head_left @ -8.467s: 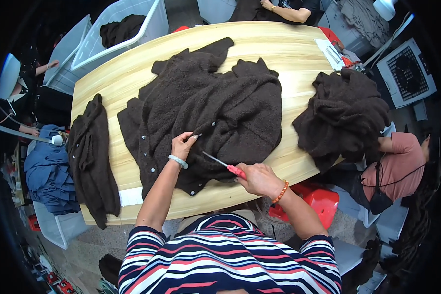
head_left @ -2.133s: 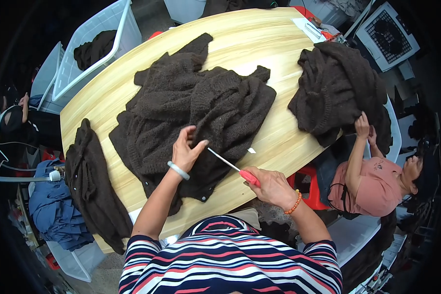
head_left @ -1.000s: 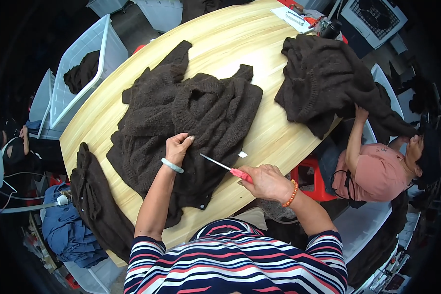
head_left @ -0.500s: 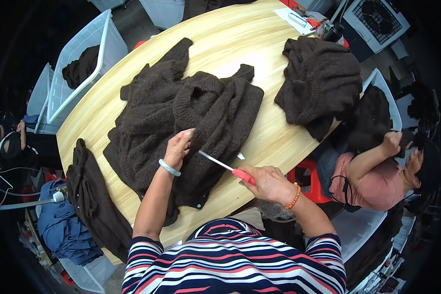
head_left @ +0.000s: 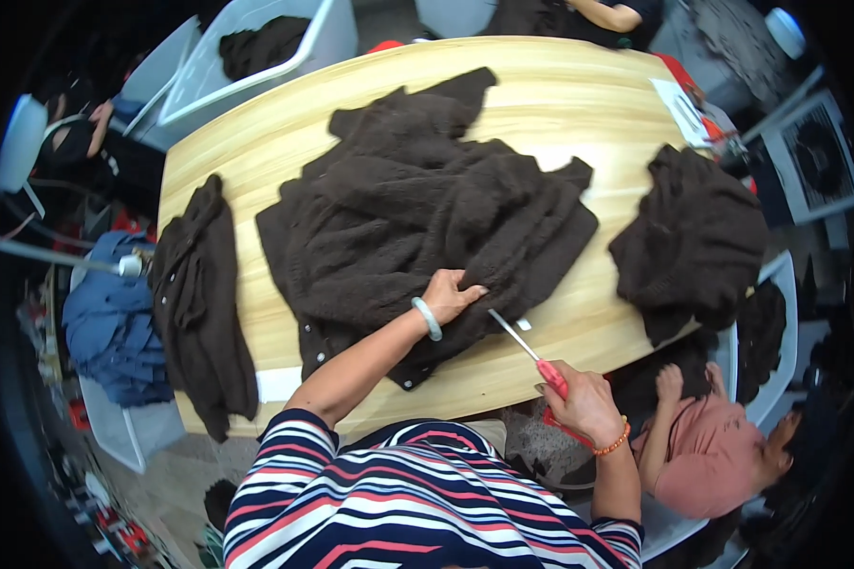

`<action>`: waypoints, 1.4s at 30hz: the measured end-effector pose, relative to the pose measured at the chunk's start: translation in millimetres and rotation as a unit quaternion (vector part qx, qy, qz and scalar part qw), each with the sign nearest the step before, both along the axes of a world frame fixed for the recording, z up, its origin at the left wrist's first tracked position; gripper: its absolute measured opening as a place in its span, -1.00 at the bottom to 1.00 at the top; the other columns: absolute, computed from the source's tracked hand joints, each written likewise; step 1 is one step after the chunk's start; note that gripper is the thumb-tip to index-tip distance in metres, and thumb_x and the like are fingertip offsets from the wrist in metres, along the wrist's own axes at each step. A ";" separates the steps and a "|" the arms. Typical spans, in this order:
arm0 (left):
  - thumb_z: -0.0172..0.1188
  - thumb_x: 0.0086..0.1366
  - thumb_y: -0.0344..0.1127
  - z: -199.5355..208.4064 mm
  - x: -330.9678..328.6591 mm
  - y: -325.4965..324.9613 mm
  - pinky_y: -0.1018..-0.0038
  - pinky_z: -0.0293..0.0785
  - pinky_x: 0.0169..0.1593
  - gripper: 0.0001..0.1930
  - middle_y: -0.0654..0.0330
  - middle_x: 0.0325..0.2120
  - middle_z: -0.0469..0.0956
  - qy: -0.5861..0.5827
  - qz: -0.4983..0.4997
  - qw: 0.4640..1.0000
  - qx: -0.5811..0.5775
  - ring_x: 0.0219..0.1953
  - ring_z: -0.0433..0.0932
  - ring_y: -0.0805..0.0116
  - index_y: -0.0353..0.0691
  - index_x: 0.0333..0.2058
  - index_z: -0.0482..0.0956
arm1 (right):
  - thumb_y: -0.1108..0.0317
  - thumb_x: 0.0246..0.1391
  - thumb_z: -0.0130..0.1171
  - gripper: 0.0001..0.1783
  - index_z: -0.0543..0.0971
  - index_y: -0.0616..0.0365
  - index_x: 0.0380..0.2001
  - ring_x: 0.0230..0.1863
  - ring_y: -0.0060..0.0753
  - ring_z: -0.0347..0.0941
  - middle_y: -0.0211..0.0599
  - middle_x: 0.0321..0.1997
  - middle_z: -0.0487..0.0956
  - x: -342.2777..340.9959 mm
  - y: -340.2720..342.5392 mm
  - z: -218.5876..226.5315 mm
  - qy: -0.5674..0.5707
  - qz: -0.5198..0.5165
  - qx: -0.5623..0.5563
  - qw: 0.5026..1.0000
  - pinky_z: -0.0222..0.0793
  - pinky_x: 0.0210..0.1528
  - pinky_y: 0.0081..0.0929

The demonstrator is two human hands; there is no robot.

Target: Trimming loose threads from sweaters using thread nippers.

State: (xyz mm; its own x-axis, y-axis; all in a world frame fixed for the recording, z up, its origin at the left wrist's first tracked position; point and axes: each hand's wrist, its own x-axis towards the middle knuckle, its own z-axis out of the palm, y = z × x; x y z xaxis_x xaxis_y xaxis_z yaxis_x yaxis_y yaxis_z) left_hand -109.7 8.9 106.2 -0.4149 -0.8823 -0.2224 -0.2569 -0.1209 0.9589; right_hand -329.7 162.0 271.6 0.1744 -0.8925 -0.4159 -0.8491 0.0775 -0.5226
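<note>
left hand point(head_left: 454, 296), nearer, lay on brown garment point(head_left: 417, 213), pinch unclear | right hand point(head_left: 584, 403) gripped red-handled tool point(head_left: 551, 376), slanting garment-ward

Your wood-grain table point(head_left: 541, 90) carries a brown buttoned knit point(head_left: 380, 218); left of it lies a buttoned cardigan point(head_left: 197, 303), right of it a knitwear heap point(head_left: 697, 247).

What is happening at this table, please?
A person in a striped top has the left hand on a dark knit garment in the middle of a wooden table. The right hand holds a red-handled tool, its metal shaft pointing toward that garment. More dark clothing lies at both sides: one piece left, a heap right.
</note>
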 end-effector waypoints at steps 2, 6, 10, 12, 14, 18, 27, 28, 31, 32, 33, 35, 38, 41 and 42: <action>0.30 0.19 -0.22 9.0 3.5 5.5 0.48 0.46 -0.27 -0.69 0.15 -0.48 0.66 -0.012 0.015 0.999 0.051 -0.40 0.48 0.61 -0.42 -0.28 0.62 | 0.16 0.09 0.16 -0.71 0.52 0.02 -0.15 -0.36 0.14 0.55 0.05 -0.48 0.58 3.2 -0.2 -2.8 0.050 0.007 0.015 0.999 0.44 -0.25 -0.01; 0.23 0.30 -0.09 -3.0 19.8 22.6 0.56 0.35 -0.37 -0.65 0.43 -0.58 0.50 0.095 0.075 0.979 0.162 -0.46 0.36 0.66 -0.35 -0.41 0.61 | 0.18 0.08 0.18 -0.70 0.51 0.01 -0.12 -0.38 0.15 0.54 0.02 -0.49 0.58 12.3 -5.4 -2.9 -0.003 0.047 0.005 0.999 0.44 -0.27 -0.03; 0.27 0.24 -0.10 7.8 40.7 57.2 0.46 0.29 -0.42 -0.62 0.40 -0.65 0.35 0.133 -0.022 0.990 0.045 -0.52 0.29 0.56 -0.32 -0.53 0.46 | 0.22 0.08 0.18 -0.71 0.51 0.01 -0.12 -0.38 0.15 0.54 0.03 -0.49 0.58 23.5 -10.9 -4.7 0.028 0.046 -0.029 0.998 0.44 -0.28 -0.04; 0.35 0.12 -0.14 0.9 51.0 69.9 0.34 0.33 -0.39 -0.63 0.10 -0.65 0.43 -0.011 -0.077 0.992 -0.100 -0.55 0.36 0.29 -0.36 -0.50 0.45 | 0.19 0.07 0.19 -0.70 0.52 0.01 -0.13 -0.39 0.15 0.54 0.04 -0.50 0.58 30.9 -12.7 -0.9 0.028 0.078 0.009 0.996 0.45 -0.28 -0.04; 0.37 0.04 -0.18 -3.0 57.1 75.0 0.26 0.36 -0.35 -0.63 -0.13 -0.60 0.42 -0.085 -0.047 0.995 -0.034 -0.55 0.37 0.05 -0.39 -0.50 0.44 | 0.15 0.07 0.19 -0.69 0.54 0.01 -0.15 -0.40 0.15 0.54 0.05 -0.51 0.58 35.4 -8.5 -0.5 0.046 0.120 0.038 0.991 0.45 -0.28 -0.03; 0.32 0.13 -0.29 -55.5 82.6 76.2 0.45 0.40 -0.32 -0.75 0.06 -0.55 0.56 0.061 0.128 0.985 0.093 -0.40 0.40 0.62 -0.41 -0.37 0.57 | 0.18 0.02 0.20 -0.69 0.54 0.02 -0.16 -0.40 0.15 0.53 0.04 -0.49 0.57 47.2 -7.0 15.1 0.093 0.157 0.086 0.979 0.45 -0.29 -0.05; 0.34 -0.02 -0.38 38.4 121.4 68.0 0.08 0.23 0.13 -0.79 -0.01 0.06 0.41 -0.281 0.178 0.902 -0.276 0.19 0.26 0.02 -0.18 -0.33 0.62 | 0.19 0.05 0.20 -0.71 0.53 0.03 -0.16 -0.39 0.13 0.55 0.02 -0.49 0.59 45.8 -9.3 -3.9 0.053 0.077 -0.016 0.995 0.45 -0.29 -0.05; 0.35 -0.07 -0.37 43.8 128.6 67.5 -0.07 0.11 0.21 -0.76 -0.06 0.18 0.28 -0.335 0.202 0.873 -0.292 0.30 0.09 -0.13 -0.15 -0.34 0.62 | 0.20 0.05 0.20 -0.71 0.53 0.03 -0.16 -0.39 0.13 0.55 0.01 -0.48 0.59 44.6 -9.0 -6.1 0.051 0.081 -0.008 0.995 0.45 -0.29 -0.06; 0.35 -0.02 -0.39 41.0 150.6 62.3 -0.21 0.11 0.17 -0.74 -0.01 0.10 0.37 -0.389 0.148 0.904 -0.101 0.25 0.20 -0.07 -0.19 -0.28 0.59 | 0.20 0.06 0.20 -0.71 0.52 0.02 -0.15 -0.38 0.14 0.55 0.02 -0.48 0.59 44.2 -8.1 -8.2 0.048 0.084 0.001 0.995 0.45 -0.28 -0.05; 0.33 0.01 -0.40 43.5 156.4 58.0 -0.11 0.24 0.14 -0.74 0.01 0.01 0.47 -0.378 0.111 0.918 -0.038 0.16 0.34 -0.03 -0.21 -0.26 0.57 | 0.20 0.06 0.20 -0.71 0.52 0.02 -0.15 -0.38 0.14 0.55 0.02 -0.48 0.59 45.2 -9.2 -9.7 0.047 0.086 -0.004 0.995 0.45 -0.28 -0.05; 0.33 0.01 -0.40 46.0 160.2 54.9 -0.11 0.24 0.14 -0.74 0.01 0.01 0.47 -0.379 0.116 0.917 -0.041 0.16 0.34 -0.03 -0.21 -0.26 0.57 | 0.20 0.06 0.20 -0.70 0.52 0.01 -0.14 -0.38 0.14 0.55 0.02 -0.47 0.59 47.1 -10.9 -11.4 0.042 0.103 0.009 0.994 0.45 -0.28 -0.05; 0.29 0.03 -0.43 66.6 168.2 50.9 0.25 0.43 -0.02 -0.74 0.07 -0.27 0.58 -0.155 0.132 0.976 -0.079 -0.15 0.55 0.11 -0.29 -0.25 0.52 | 0.21 0.05 0.20 -0.69 0.51 0.01 -0.12 -0.36 0.14 0.55 0.02 -0.47 0.59 52.7 -15.1 -17.7 0.044 0.132 0.032 0.990 0.45 -0.26 -0.05; 0.24 0.14 -0.51 151.8 176.0 46.6 0.59 0.40 -0.17 -0.83 0.32 -0.39 0.47 0.103 0.157 0.971 -0.149 -0.28 0.42 0.60 -0.33 -0.29 0.45 | 0.24 0.02 0.21 -0.68 0.51 0.02 -0.13 -0.34 0.13 0.55 0.03 -0.45 0.59 63.9 -19.7 -26.7 0.066 0.150 0.028 0.986 0.45 -0.25 -0.06; 0.21 0.09 -0.52 232.6 206.3 59.9 0.57 0.38 -0.05 -0.72 0.26 -0.24 0.45 0.203 0.196 0.936 -0.211 -0.19 0.44 0.52 -0.28 -0.19 0.44 | 0.30 -0.01 0.22 -0.68 0.52 0.02 -0.13 -0.31 0.11 0.55 0.02 -0.41 0.60 68.5 -28.7 -26.8 0.057 0.138 -0.006 0.989 0.45 -0.24 -0.07; 0.22 0.07 -0.45 254.7 217.6 64.7 0.51 0.39 0.01 -0.66 0.18 -0.17 0.44 0.243 0.198 0.914 -0.258 -0.12 0.45 0.45 -0.29 -0.14 0.45 | 0.30 -0.01 0.22 -0.68 0.52 0.02 -0.13 -0.31 0.11 0.55 0.02 -0.41 0.60 69.3 -30.8 -26.5 0.057 0.138 -0.007 0.989 0.45 -0.24 -0.07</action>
State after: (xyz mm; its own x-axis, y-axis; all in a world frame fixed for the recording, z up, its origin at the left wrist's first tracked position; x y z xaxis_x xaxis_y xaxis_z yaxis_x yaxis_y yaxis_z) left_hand 107.9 73.6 360.9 0.0214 -0.9201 0.3911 0.1811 0.3883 0.9036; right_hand -260.4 131.3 245.1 0.3644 -0.8237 -0.4344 -0.8907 -0.1721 -0.4208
